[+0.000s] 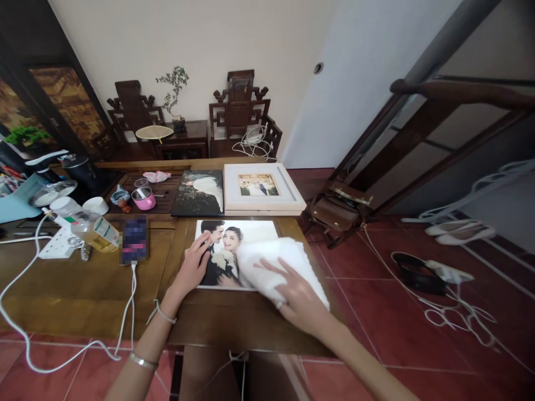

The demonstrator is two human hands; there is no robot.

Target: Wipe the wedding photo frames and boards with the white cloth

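Pinning photo [251, 229] at its left side w/ L hand [194, 267]: flat, fingers loosely spread, nothing gripped. Pressing cloth [288, 259] onto photo's right half w/ R hand [292, 292]: palm down, fingers wide, resting on top rather than clutching.

Re photo: lies flat on table [83, 289], near the front edge, straight ahead of both hands; long axis left-right, approx. parallel to that edge. Re cloth: folded, white, covers photo's right side & runs past its near-right corner.

Both hands in contact: L on bare print, R only via cloth.

Beyond: frame [261, 189] & dark print [198, 192] side by side. To left: phone [134, 239] w/ cable [132, 289] plugged in, bottle [98, 233], power strip [56, 245]; pink cup [143, 197] farther back.
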